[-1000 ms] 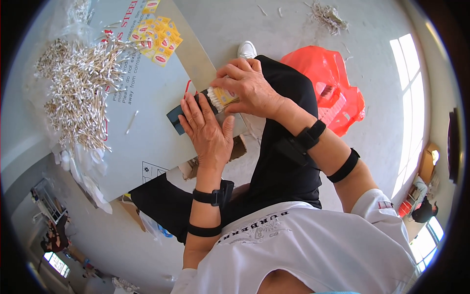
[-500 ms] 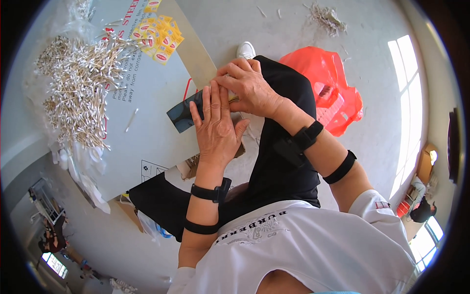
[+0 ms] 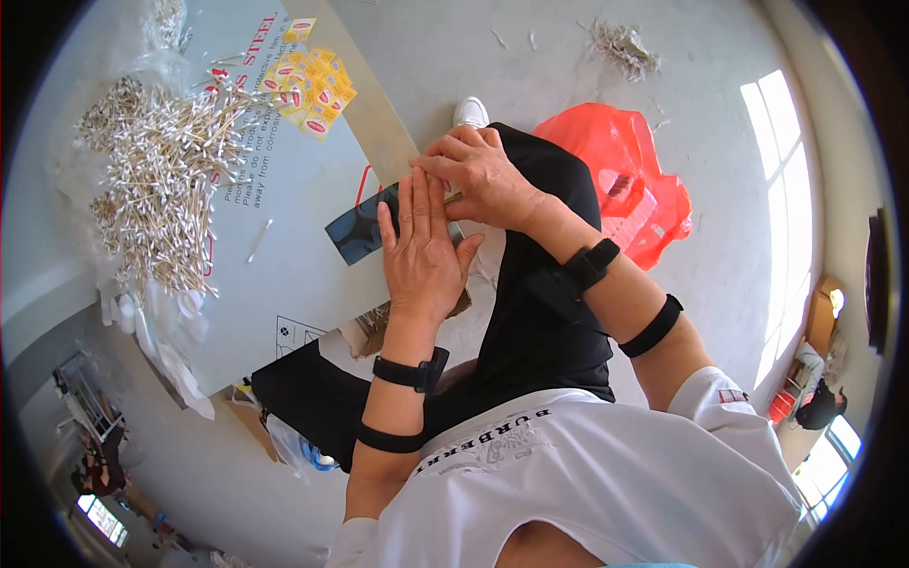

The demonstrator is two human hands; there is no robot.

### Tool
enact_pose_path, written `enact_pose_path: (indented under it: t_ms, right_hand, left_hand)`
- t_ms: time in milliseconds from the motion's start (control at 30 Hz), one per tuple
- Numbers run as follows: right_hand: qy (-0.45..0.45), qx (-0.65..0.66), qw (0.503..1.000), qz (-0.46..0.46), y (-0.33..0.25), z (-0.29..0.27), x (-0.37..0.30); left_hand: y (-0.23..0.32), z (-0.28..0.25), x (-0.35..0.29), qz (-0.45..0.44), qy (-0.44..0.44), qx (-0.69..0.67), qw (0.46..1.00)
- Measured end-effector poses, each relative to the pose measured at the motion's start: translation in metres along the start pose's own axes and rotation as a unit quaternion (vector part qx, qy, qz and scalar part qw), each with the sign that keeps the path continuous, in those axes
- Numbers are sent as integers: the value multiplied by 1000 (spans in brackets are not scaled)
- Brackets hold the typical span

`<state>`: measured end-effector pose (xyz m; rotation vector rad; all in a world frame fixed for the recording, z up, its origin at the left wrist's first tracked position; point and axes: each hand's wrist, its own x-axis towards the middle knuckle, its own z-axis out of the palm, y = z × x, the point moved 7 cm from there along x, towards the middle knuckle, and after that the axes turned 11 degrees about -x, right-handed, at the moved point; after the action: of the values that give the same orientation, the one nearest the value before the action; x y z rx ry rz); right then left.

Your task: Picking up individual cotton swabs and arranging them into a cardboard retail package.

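A dark flat sleeve (image 3: 355, 232) lies at the edge of the grey table (image 3: 284, 265), partly under the left hand (image 3: 421, 256), which presses flat on it with fingers together. The right hand (image 3: 483, 175) curls just above, fingertips pinching at the sleeve's hidden end. A heap of cotton swabs (image 3: 161, 180) and yellow packets (image 3: 312, 85) lie beyond, with a red plastic bag (image 3: 625, 185) on the floor.

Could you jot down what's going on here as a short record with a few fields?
Left hand: flat, palm down, on a dark flat holder at the table edge
Right hand: fingers meet the left hand's fingertips, over something small and yellowish, mostly hidden
Table: pale sheet covering it
Loose pile: cotton swabs, far left
Small packs: yellow sachets, top of table
Floor: red plastic bag
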<state>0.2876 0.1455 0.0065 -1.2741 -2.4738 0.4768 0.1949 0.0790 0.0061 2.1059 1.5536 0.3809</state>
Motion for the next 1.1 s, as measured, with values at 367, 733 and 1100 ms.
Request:
enact_pose_path:
  t_ms: [367,733,1100]
  right_hand:
    - [9,-38,999,-19,-11,-13,2]
    - [-2,-32,999,-11,-4,-6,1]
    - [6,-29,1000,-4,-5,-4,0]
  left_hand:
    - [-30,2,-19,-78,29,26,996]
    - [-36,-9,-12,-56,52,31,997]
    - [-28,1,-22,-85,58,-9,995]
